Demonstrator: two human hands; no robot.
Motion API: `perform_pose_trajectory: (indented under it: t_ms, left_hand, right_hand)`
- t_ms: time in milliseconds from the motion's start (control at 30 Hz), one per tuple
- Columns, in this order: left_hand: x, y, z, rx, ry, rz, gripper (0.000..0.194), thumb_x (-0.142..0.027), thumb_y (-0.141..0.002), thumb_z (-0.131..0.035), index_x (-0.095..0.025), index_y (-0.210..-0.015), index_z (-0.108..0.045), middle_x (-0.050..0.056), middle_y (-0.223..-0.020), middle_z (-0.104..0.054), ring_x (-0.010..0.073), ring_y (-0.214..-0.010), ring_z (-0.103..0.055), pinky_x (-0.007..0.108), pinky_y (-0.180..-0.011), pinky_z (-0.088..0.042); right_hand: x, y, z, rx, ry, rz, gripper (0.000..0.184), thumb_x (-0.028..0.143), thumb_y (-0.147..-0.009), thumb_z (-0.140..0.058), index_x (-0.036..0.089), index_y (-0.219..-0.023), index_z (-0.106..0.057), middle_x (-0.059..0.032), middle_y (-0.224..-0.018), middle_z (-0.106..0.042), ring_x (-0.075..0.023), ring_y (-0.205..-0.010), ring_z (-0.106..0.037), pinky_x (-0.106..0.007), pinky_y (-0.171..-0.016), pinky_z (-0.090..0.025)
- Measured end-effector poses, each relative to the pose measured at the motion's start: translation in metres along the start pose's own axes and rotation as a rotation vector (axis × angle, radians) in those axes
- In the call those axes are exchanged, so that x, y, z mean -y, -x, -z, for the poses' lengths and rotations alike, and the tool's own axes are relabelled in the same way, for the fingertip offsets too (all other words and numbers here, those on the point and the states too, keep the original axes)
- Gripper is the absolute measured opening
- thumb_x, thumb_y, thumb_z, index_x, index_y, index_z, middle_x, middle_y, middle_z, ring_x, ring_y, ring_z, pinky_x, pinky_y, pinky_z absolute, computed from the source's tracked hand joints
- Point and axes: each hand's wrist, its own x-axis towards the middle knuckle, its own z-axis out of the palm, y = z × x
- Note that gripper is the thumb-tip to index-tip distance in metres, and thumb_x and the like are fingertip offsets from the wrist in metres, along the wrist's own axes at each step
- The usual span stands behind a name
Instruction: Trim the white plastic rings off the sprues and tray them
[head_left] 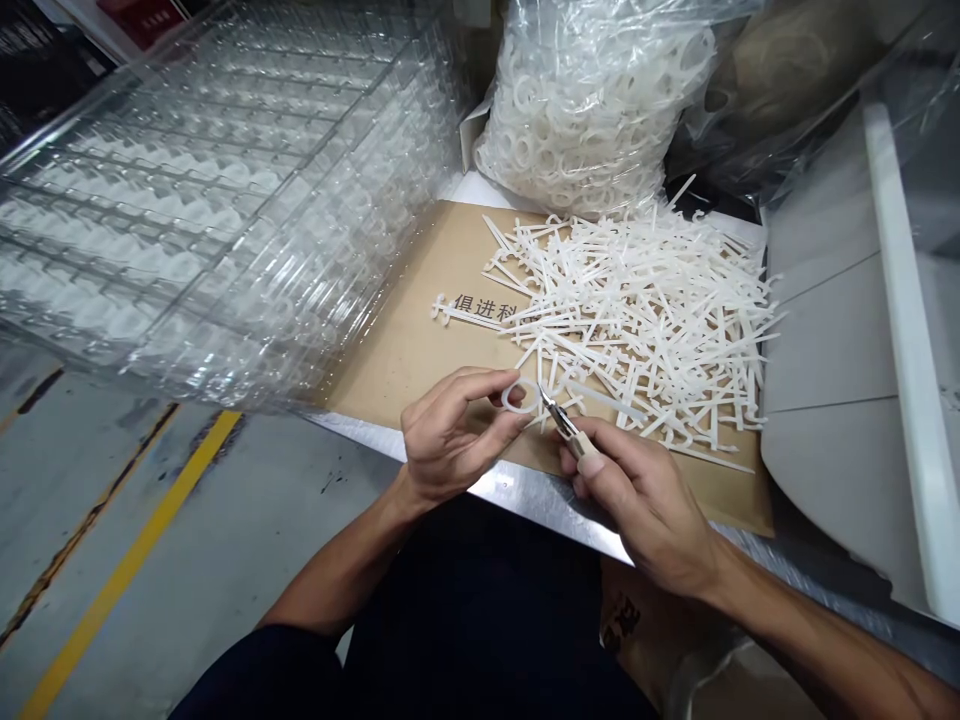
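Observation:
Between thumb and fingers, my left hand [457, 432] pinches a white plastic ring [505, 400]. A thin white strip [604, 398] shows on the far side of the cutter tips, seemingly joined to the ring. My right hand [637, 490] is wrapped around side cutters [568, 430] with pale handles; their metal jaws are at the ring's right edge. Whether the jaws are closed on the plastic is too small to tell. Beyond my hands, a heap of white plastic strips [645, 310] lies on a brown cardboard sheet [397, 340].
A clear bag [592, 120] full of white rings stands behind the heap. Stacked clear trays [225, 200] with white parts fill the left, overhanging the table's metal edge [525, 490]. At right is a white-edged bin [832, 330]. Yellow tape [135, 560] marks the floor.

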Motion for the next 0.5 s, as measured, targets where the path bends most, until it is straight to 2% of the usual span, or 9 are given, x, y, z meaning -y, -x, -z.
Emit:
perform_pose_trajectory:
  t_ms: [500]
  left_hand:
    - [-0.0004,-0.0004,0.0005,0.029,0.007,0.008,0.044,-0.009,-0.084,-0.084,-0.017,-0.126,-0.071,0.004,-0.092,-0.077,0.0141,-0.081,-0.074,0.024,-0.074,-0.062]
  right_hand:
    - [0.0034,-0.0023,0.0,0.002,0.089,0.012,0.029,0.038,-0.109,-0.041,0.02,-0.098,-0.062,-0.0013,-0.078,-0.059,-0.0172,-0.069,-0.056,-0.03,-0.062,-0.044]
